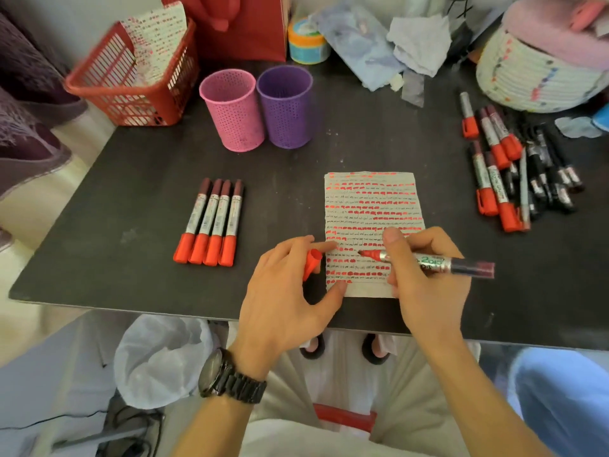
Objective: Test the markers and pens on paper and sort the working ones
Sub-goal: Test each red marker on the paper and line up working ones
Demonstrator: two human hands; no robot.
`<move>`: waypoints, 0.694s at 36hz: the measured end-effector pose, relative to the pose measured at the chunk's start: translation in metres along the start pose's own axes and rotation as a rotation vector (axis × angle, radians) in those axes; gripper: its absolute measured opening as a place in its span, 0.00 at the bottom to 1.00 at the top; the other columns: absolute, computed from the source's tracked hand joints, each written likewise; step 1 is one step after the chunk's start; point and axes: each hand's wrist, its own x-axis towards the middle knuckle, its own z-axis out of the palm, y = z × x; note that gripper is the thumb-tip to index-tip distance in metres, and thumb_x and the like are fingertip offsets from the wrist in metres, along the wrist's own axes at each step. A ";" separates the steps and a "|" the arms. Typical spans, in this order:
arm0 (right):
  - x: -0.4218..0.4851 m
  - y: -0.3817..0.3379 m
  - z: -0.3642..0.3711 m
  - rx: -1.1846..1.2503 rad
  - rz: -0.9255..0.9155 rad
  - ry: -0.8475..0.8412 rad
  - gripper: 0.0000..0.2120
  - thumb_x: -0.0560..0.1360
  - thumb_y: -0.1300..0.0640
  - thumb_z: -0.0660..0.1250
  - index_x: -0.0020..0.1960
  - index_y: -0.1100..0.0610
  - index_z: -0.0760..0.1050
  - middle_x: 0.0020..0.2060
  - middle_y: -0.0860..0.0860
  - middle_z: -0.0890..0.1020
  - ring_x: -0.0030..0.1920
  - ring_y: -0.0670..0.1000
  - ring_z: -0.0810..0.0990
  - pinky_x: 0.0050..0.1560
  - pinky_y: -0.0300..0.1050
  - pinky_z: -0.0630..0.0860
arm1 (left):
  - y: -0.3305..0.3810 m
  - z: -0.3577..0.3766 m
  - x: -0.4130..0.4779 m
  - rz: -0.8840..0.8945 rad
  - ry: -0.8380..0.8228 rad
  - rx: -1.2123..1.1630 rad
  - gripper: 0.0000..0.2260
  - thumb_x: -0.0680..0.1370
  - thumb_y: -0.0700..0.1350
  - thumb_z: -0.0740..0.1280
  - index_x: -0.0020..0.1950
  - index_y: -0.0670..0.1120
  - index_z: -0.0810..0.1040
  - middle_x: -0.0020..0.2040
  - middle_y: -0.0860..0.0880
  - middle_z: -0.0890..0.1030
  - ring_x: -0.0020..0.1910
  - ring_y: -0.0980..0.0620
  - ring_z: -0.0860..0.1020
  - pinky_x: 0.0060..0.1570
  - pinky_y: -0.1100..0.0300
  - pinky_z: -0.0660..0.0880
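From here my right hand (pixel 425 275) covers the middle of the marker (pixel 428 260) barrel and the paper (pixel 372 206) beneath it. The pile of markers (pixel 524 169) at the right overlaps too much to count. The marker labels are too small to read. The woven basket (pixel 540 77) runs off the right edge.

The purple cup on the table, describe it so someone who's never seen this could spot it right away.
Start at the red basket at the far left of the dark table. Two perforated cups stand just right of it, touching side by side. The purple cup is the right one; its neighbour, the pink cup, differs only in colour.
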 end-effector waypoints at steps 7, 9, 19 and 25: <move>-0.022 -0.014 -0.013 0.107 -0.032 -0.151 0.15 0.80 0.47 0.66 0.55 0.59 0.79 0.42 0.53 0.85 0.35 0.53 0.84 0.37 0.41 0.79 | 0.002 -0.004 -0.022 -0.114 0.261 -0.319 0.11 0.79 0.55 0.62 0.43 0.49 0.70 0.36 0.50 0.72 0.35 0.53 0.70 0.37 0.57 0.68; -0.035 -0.018 -0.021 0.231 0.074 -0.190 0.14 0.79 0.52 0.64 0.57 0.61 0.79 0.44 0.58 0.85 0.34 0.57 0.83 0.36 0.43 0.79 | 0.005 -0.006 -0.036 -0.131 0.281 -0.393 0.13 0.81 0.57 0.58 0.43 0.49 0.70 0.34 0.49 0.69 0.33 0.55 0.66 0.35 0.62 0.65; -0.123 0.000 -0.070 0.566 0.838 -0.117 0.07 0.68 0.57 0.64 0.38 0.56 0.80 0.31 0.66 0.81 0.21 0.56 0.76 0.20 0.39 0.70 | -0.004 0.027 -0.153 -0.403 0.105 -0.387 0.20 0.82 0.67 0.50 0.59 0.60 0.75 0.37 0.48 0.75 0.33 0.49 0.73 0.34 0.51 0.72; -0.140 0.012 -0.072 0.383 1.092 -0.044 0.11 0.68 0.52 0.67 0.31 0.54 0.82 0.30 0.61 0.81 0.23 0.51 0.74 0.20 0.39 0.68 | -0.011 0.047 -0.175 -0.477 -0.036 -0.477 0.08 0.82 0.64 0.53 0.58 0.66 0.63 0.37 0.50 0.81 0.35 0.53 0.78 0.39 0.66 0.72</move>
